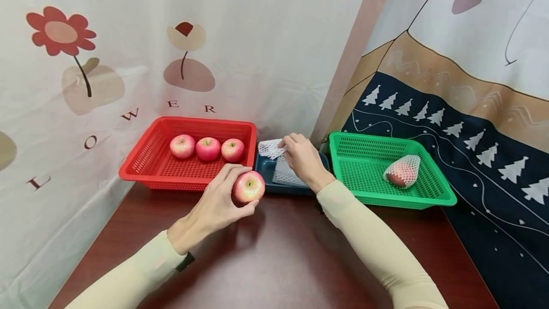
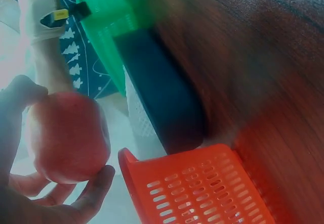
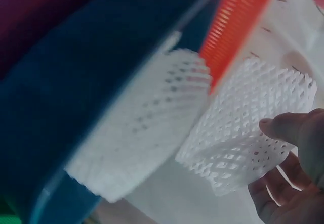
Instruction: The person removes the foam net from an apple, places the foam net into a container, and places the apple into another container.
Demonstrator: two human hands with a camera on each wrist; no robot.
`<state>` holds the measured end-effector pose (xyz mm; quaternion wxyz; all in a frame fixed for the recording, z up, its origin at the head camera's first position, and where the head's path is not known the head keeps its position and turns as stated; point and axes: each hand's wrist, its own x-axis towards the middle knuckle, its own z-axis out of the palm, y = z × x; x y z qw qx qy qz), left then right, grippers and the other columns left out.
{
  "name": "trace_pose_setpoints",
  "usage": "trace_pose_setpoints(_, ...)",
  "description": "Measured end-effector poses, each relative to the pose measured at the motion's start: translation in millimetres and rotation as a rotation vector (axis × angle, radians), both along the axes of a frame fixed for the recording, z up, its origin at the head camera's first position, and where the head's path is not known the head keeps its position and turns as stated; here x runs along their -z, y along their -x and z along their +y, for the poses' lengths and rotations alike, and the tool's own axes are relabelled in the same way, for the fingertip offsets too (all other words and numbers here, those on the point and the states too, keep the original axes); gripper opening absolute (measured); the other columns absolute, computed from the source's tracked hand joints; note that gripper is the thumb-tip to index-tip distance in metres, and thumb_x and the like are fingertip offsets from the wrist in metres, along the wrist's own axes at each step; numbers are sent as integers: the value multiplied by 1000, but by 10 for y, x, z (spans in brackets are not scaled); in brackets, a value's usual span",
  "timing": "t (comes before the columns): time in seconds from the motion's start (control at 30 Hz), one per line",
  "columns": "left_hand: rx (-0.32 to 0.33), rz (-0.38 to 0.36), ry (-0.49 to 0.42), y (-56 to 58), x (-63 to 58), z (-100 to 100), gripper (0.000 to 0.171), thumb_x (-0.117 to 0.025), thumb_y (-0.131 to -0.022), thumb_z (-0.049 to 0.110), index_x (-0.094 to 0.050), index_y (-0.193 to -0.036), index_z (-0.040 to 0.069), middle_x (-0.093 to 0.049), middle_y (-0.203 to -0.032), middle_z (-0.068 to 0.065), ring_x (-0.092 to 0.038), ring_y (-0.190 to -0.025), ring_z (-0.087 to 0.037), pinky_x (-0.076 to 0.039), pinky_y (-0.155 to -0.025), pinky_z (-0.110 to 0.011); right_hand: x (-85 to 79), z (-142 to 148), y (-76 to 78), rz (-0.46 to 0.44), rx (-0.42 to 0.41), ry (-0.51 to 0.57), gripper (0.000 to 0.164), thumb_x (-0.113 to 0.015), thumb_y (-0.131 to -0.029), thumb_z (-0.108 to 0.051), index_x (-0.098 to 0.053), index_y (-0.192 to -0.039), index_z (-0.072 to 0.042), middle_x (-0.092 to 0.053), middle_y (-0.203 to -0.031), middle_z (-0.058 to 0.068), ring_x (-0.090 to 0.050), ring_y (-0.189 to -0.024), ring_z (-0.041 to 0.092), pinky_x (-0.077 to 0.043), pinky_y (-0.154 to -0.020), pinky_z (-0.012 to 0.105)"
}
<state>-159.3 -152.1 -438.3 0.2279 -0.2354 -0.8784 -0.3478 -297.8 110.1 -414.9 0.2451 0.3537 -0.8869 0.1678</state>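
Observation:
My left hand (image 1: 218, 199) grips a red-and-yellow apple (image 1: 249, 187) just in front of the red basket's right corner. The left wrist view shows the thumb and fingers curled round that apple (image 2: 68, 137). Over the dark blue tray (image 1: 266, 168), my right hand (image 1: 302, 159) pinches a white foam net sleeve (image 1: 270, 149) between thumb and fingers. Seen from the right wrist, the held foam net (image 3: 248, 123) hangs flat and has nothing inside. Other white foam nets (image 1: 286, 174) lie in the tray below the hand.
On the left, a red basket (image 1: 188, 185) holds three apples (image 1: 208, 149) in a row. A green basket (image 1: 356, 156) on the right contains one apple in a foam net (image 1: 403, 171). All stand at the back of a brown table (image 1: 291, 252), before printed curtains (image 1: 274, 37).

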Motion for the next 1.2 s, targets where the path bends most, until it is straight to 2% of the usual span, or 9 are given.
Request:
trace_pose_setpoints(0.17,-2,1,-5,10,-12,-3,78,-104,-82,28,-68,-149,11,-69,-143,-2,-70,-126,-16,-69,-106,-46,173,-100,42,-39,-9,-187,13,-82,-104,-1,-82,-115,-9,-84,-115,10,-78,-109,31,-70,-98,42)
trace_pose_setpoints(0.27,-5,2,-5,16,-23,-9,79,-104,-82,28,-67,-149,12,-70,-144,-2,-70,-127,-16,-68,-108,-45,225,-147,27,-149,-10,-292,14,-84,-105,-6,-85,-118,-10,-87,-117,8,-79,-112,29,-70,-101,41)
trace_pose_setpoints(0.4,-7,11,-2,33,-39,-21,78,-104,-82,28,-67,-149,12,-71,-143,-2,-71,-127,-16,-66,-110,-43,249,-187,1,-317,-18,-364,20,-86,-105,-11,-88,-126,-10,-89,-123,9,-79,-119,29,-69,-108,41)
trace_pose_setpoints(0.53,-11,22,0,63,-56,-41,76,-103,-82,28,-67,-147,11,-72,-141,-2,-71,-126,-17,-64,-110,-41,262,-200,-15,-431,-41,-372,21,-81,-111,-19,-88,-128,-10,-89,-125,8,-76,-121,30,-67,-111,45)
trace_pose_setpoints(0.6,-14,27,-2,82,-65,-53,75,-103,-82,27,-68,-146,11,-72,-140,-2,-72,-125,-17,-64,-109,-41,271,-204,-20,-482,-55,-358,22,-74,-116,-25,-88,-126,-11,-88,-118,8,-75,-118,30,-66,-109,47)
trace_pose_setpoints(0.77,-18,37,0,129,-86,-81,75,-103,-82,26,-67,-146,10,-71,-140,-3,-72,-124,-19,-66,-107,-45,302,-213,-43,-576,-69,-357,46,-51,-125,-40,-85,-118,-11,-85,-107,8,-70,-130,34,-59,-120,52)
trace_pose_setpoints(0.9,-22,41,4,157,-105,-92,75,-103,-82,26,-67,-146,9,-71,-140,-4,-72,-124,-19,-66,-107,-46,342,-228,-66,-625,-62,-393,63,-37,-126,-53,-85,-132,-12,-86,-134,9,-60,-151,37,-48,-134,59)
trace_pose_setpoints(1.0,-22,45,6,176,-117,-92,75,-103,-82,26,-67,-146,9,-71,-140,-4,-72,-124,-19,-67,-106,-46,370,-242,-75,-652,-36,-416,71,-31,-124,-61,-80,-149,-15,-79,-154,8,-53,-159,35,-42,-138,63)
trace_pose_setpoints(1.2,-19,51,7,205,-137,-87,74,-102,-83,27,-66,-146,9,-71,-140,-5,-71,-124,-20,-66,-106,-47,391,-240,-60,-650,-30,-413,68,-32,-125,-59,-76,-155,-17,-76,-159,7,-53,-159,36,-42,-137,66)
